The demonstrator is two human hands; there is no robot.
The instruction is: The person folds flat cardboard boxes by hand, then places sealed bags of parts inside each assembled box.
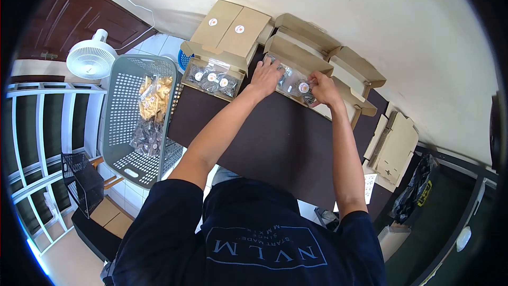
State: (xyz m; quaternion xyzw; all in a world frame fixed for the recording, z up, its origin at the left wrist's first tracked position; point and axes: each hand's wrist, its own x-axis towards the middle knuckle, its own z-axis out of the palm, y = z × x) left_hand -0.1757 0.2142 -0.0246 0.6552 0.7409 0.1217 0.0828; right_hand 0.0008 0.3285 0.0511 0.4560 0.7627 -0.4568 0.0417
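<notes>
An open cardboard box (299, 60) stands on the dark table with clear packets inside. My left hand (266, 78) reaches into its left end, fingers bent over a packet there; whether it grips that packet is hidden. At the right end, my right hand (325, 90) pinches the edge of a packet with a round white label (304, 88). Left of my hands, another open box (239, 74) holds several dark packets with round labels (212, 78).
Two closed boxes (230, 26) sit behind the left box. An open box (360, 71) stands right, flat cardboard (394, 145) beyond it. A grey basket (117, 143) with yellow and dark packets (154, 100) is left of the table (264, 143). A white fan (91, 58) stands farther left.
</notes>
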